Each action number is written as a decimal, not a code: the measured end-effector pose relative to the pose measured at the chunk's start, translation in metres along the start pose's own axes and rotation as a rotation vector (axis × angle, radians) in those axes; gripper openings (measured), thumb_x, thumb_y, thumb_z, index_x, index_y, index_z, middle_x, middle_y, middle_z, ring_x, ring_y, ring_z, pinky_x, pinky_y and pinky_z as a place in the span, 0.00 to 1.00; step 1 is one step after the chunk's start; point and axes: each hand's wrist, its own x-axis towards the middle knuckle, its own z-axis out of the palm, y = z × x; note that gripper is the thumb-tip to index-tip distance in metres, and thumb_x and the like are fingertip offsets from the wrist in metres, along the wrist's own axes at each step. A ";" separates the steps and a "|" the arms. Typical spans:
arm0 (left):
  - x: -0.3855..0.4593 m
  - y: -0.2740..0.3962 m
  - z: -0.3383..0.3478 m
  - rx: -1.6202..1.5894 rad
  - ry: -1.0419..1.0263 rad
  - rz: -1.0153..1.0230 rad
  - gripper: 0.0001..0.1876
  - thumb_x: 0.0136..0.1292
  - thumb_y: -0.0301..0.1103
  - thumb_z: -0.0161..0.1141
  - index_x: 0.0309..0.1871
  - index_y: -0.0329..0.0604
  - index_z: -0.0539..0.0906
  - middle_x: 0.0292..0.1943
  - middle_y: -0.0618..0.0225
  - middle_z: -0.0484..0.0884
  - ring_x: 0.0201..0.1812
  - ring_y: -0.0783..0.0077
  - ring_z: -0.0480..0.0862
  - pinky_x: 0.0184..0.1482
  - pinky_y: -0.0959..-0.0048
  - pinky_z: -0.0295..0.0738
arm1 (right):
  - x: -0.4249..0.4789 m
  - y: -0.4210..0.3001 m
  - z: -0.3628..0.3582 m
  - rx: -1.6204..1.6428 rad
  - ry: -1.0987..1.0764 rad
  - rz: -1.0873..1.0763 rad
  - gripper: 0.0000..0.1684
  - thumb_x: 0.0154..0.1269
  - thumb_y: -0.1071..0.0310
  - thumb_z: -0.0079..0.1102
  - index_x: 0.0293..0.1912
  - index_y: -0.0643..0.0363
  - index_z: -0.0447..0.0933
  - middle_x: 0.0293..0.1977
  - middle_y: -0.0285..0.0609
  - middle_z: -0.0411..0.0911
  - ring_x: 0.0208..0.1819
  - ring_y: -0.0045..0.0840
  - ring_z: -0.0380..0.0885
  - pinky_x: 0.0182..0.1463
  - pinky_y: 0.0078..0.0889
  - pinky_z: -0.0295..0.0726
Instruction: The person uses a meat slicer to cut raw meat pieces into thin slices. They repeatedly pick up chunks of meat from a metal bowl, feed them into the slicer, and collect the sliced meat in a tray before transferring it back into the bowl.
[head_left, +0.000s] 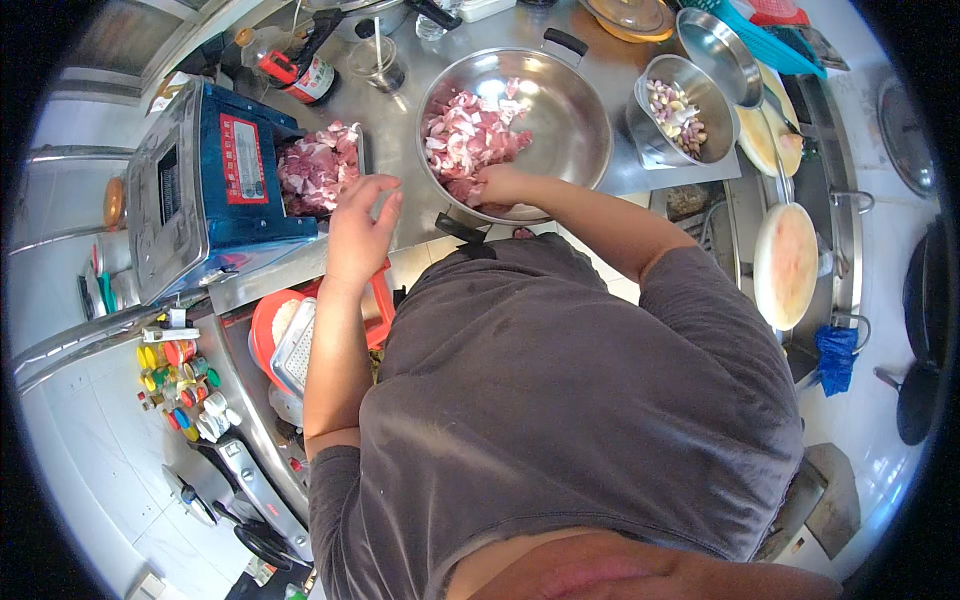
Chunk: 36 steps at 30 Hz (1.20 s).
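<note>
Pieces of raw meat (474, 131) lie in the left part of a wide two-handled steel wok (574, 142). My right hand (501, 187) is inside the wok at its near side, its fingers against the meat; they are partly hidden, so whether they grip any cannot be told. More sliced raw meat (319, 169) is heaped in a metal tray (366, 154) at the opening of a blue and steel meat-cutting machine (225, 187). Beside that heap is my left hand (365, 217), fingers apart, with nothing in it.
A steel pot (716, 127) with peeled garlic and shallots (677, 112) stands right of the wok. A large sauce bottle (311, 79) and a plastic cup (381, 67) stand behind the machine. Round cutting boards (786, 266), a steel lid (718, 56) and a teal basket (757, 41) are at the right.
</note>
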 end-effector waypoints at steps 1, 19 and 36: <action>-0.002 0.001 0.003 -0.066 -0.031 -0.061 0.09 0.60 0.30 0.59 0.43 0.39 0.80 0.42 0.59 0.80 0.42 0.57 0.80 0.45 0.70 0.73 | -0.006 0.003 -0.009 0.096 -0.032 0.015 0.16 0.52 0.62 0.57 0.35 0.66 0.77 0.26 0.54 0.79 0.28 0.38 0.80 0.33 0.37 0.78; -0.012 -0.014 0.020 -0.233 -0.132 -0.205 0.12 0.60 0.31 0.59 0.46 0.38 0.80 0.42 0.57 0.81 0.42 0.60 0.81 0.41 0.72 0.74 | -0.023 0.003 -0.025 -0.411 -0.310 0.025 0.16 0.52 0.60 0.63 0.39 0.59 0.79 0.32 0.49 0.80 0.33 0.36 0.81 0.36 0.38 0.80; 0.018 0.001 -0.101 -0.765 0.368 -0.252 0.10 0.64 0.31 0.58 0.47 0.39 0.77 0.28 0.75 0.77 0.27 0.85 0.73 0.29 0.85 0.67 | 0.001 0.044 -0.087 -0.231 0.314 -0.146 0.23 0.58 0.58 0.59 0.52 0.55 0.75 0.45 0.52 0.78 0.47 0.41 0.78 0.49 0.40 0.76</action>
